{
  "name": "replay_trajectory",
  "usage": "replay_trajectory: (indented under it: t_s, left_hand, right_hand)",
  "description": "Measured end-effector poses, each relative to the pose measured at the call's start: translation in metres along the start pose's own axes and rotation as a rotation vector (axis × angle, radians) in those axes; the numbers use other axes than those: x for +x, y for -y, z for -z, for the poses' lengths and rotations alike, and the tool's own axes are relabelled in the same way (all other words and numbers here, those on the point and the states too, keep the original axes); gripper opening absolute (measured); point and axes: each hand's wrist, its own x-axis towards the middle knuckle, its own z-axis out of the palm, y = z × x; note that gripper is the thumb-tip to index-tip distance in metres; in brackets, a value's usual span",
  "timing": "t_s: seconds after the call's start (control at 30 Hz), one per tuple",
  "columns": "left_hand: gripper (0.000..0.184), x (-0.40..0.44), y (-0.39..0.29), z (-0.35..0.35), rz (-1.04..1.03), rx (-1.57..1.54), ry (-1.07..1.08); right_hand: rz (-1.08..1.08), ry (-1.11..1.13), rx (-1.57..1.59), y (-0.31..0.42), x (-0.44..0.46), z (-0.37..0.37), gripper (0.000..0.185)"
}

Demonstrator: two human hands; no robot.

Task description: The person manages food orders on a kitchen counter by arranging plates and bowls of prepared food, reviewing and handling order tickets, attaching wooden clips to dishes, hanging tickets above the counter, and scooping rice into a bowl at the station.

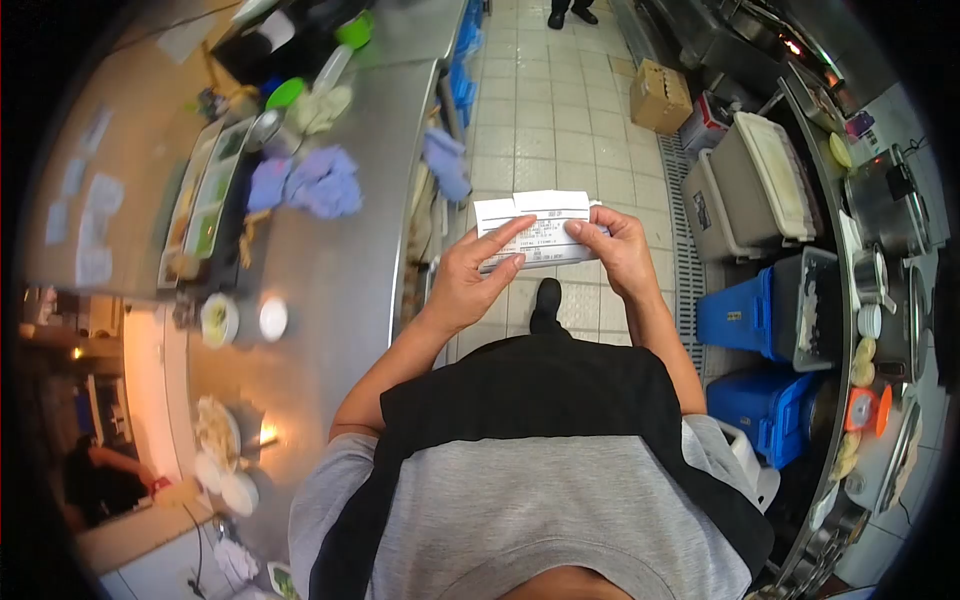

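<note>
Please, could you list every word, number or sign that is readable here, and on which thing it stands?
"TOTAL ITEM", probably, on the paper slips; the rest of their print is too small to read.
Label on the blue bin: too small to read.
Cardboard box: dark marks, too blurred to read.
Pale papers at far left: too blurred to read.

Receipts [553, 238] sit between left hand [468, 275] and right hand [624, 256], counter [345, 255] left, bins [735, 314] right.
</note>
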Motion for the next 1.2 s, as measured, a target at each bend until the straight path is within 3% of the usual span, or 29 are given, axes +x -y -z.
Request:
replay_trajectory:
  t_s: [0.07, 0.2, 0.3, 0.33, 0.43, 0.6, 0.7, 0.8, 0.87, 0.93, 1.0, 1.1, 1.2]
  left_hand:
    - [0.036, 0.059, 0.020, -0.014, -0.063, 0.043, -0.053]
    - [0.036, 0.160, 0.049, -0.021, -0.134, 0.087, 0.036]
    - [0.037, 0.233, 0.055, -0.011, -0.031, 0.145, 0.245]
    - [0.038, 0.257, 0.064, -0.014, -0.138, 0.183, 0.223]
    - [0.039, 0.345, 0.100, -0.002, -0.027, 0.342, 0.380]
    - [0.026, 0.472, 0.177, 0.023, -0.045, 0.315, 0.202]
    - [0.023, 0.561, 0.208, 0.049, 0.110, 0.211, 0.098]
    - [0.023, 0.652, 0.226, 0.068, 0.031, 0.220, 0.120]
    - [0.024, 0.707, 0.235, 0.078, 0.029, 0.261, 0.174]
    - [0.028, 0.759, 0.264, 0.073, -0.008, -0.029, -0.023]
    - [0.037, 0.813, 0.287, 0.062, 0.035, -0.380, -0.174]
    - [0.049, 0.897, 0.312, 0.062, 0.092, -0.460, -0.181]
    - [0.031, 0.984, 0.360, 0.069, 0.187, -0.489, -0.017]
  right_hand:
    - [-0.002, 0.018, 0.004, -0.003, 0.048, 0.038, 0.020]
    - [-0.099, 0.103, 0.175, 0.008, 0.142, 0.111, 0.027]
    - [-0.030, 0.366, -0.013, 0.042, 0.222, 0.146, 0.029]
    - [-0.010, 0.441, -0.150, 0.051, 0.246, 0.153, 0.029]
    - [-0.027, 0.730, -0.425, 0.065, 0.351, 0.177, 0.024]
    - [0.361, 0.435, -0.755, 0.068, 0.479, 0.194, 0.013]
    - [0.367, 0.288, -0.821, 0.077, 0.559, 0.205, 0.010]
    - [0.350, 0.183, -0.816, 0.090, 0.638, 0.229, 0.010]
    - [0.251, 0.105, -0.662, 0.089, 0.686, 0.250, 0.009]
    - [0.161, 0.054, -0.424, 0.080, 0.731, 0.274, 0.008]
    - [0.178, -0.009, -0.312, 0.076, 0.778, 0.296, 0.008]
    - [0.246, -0.081, -0.167, 0.072, 0.858, 0.325, 0.007]
    - [0.276, -0.070, -0.108, 0.075, 0.946, 0.366, 0.007]
